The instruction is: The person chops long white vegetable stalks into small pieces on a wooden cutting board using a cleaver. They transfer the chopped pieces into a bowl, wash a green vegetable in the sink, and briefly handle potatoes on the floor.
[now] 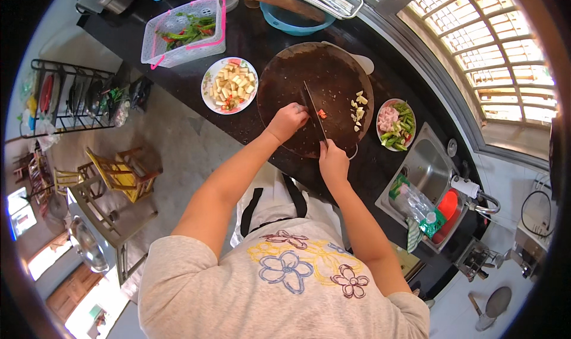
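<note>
2 plates (229,86) (396,125) flank the chopping board (333,71), whose far half lies bare.

White plate (209,98) of cubed food, pink-rimmed basket (178,52) — steel sink (426,173) right.

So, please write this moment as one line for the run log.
left hand: beside red piece | right hand: grips knife | on round cutting board

Home kitchen, dark bench (250,35) with round chopping board (333,77) at centre, steel sink (425,169) at four o'clock, barred window (488,59) at two o'clock, pan rack (71,95) at nine o'clock
</note>
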`<state>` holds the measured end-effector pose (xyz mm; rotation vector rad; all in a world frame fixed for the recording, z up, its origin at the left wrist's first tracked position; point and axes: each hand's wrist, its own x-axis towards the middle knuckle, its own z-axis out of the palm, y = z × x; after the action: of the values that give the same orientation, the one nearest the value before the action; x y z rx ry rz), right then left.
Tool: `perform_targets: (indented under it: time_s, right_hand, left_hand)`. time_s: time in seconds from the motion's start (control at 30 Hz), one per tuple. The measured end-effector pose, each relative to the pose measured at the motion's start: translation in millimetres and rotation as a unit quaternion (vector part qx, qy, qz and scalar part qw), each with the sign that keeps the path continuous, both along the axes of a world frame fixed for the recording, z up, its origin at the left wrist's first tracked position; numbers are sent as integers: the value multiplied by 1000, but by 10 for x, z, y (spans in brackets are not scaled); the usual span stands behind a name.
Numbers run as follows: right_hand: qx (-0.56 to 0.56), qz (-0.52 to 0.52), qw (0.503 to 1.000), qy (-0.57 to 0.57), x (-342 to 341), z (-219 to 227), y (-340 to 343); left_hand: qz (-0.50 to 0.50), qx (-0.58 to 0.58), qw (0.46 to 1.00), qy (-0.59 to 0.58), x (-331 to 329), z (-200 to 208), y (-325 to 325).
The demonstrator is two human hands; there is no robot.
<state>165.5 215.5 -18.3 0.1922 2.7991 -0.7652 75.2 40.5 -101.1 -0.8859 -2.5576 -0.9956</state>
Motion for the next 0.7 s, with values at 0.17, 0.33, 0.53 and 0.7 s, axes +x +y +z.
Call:
perform_targets:
  time_s: [0.17, 0.33, 0.53, 0.7]
  right_hand:
    - [-41, -10, 988, 150, 222, 2, 162]
    - [103, 1, 985, 136, 346, 83, 384]
    - [-11, -34, 989, 146, 379, -17, 519]
    - [-382, -243, 882, -135, 380, -187, 645]
  left_hand:
    - [83, 67, 986, -130, 66, 91, 67]
    - [111, 98, 985, -94, 11, 202, 274]
    - [127, 100, 973, -165, 57, 191, 276]
    - [170, 121, 954, -217, 112, 221, 304]
